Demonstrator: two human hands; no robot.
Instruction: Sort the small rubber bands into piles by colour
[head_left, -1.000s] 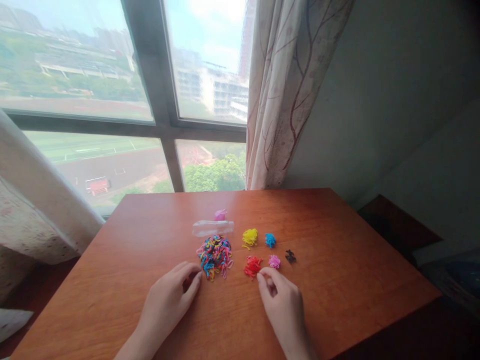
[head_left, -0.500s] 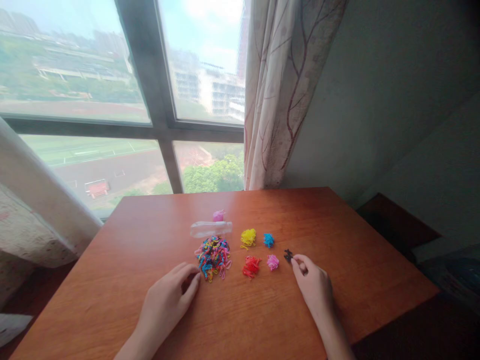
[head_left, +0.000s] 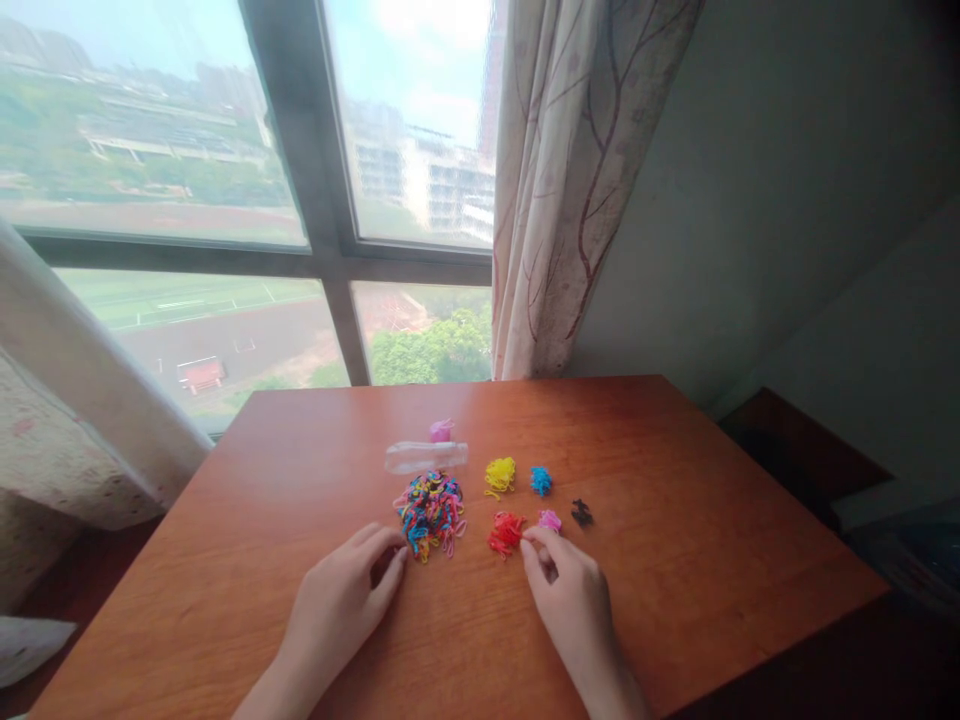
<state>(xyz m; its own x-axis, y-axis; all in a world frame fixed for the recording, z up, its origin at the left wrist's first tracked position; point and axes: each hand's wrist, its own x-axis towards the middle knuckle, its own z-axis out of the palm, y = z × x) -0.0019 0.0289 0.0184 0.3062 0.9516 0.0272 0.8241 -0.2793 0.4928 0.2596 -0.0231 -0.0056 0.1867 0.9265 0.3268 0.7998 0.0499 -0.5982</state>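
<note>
A mixed pile of small, colourful rubber bands (head_left: pixel 433 507) lies mid-table. At its lower left edge is my left hand (head_left: pixel 352 580), thumb and fingers curled together; anything between the tips is too small to make out. My right hand (head_left: pixel 566 585) is closed too, its fingertips at the right edge of a red rubber band pile (head_left: pixel 505 534). Partly hidden behind its fingers lies a pink pile (head_left: pixel 550 520). Farther back are a yellow pile (head_left: pixel 500 475) and a blue pile (head_left: pixel 541 480). A small black pile (head_left: pixel 581 513) sits rightmost.
Behind the mixed pile lies a clear plastic sleeve or bag (head_left: pixel 426 457), with a pink bundle (head_left: pixel 441 430) just beyond it. The brown wooden table (head_left: pixel 675 560) meets a window with curtains (head_left: pixel 536 200) at its far side. A wall stands on the right.
My right hand has moved left, from the black pile to the red pile's edge, now partly covering the pink pile. My left hand stays by the mixed pile. The view has shifted slightly.
</note>
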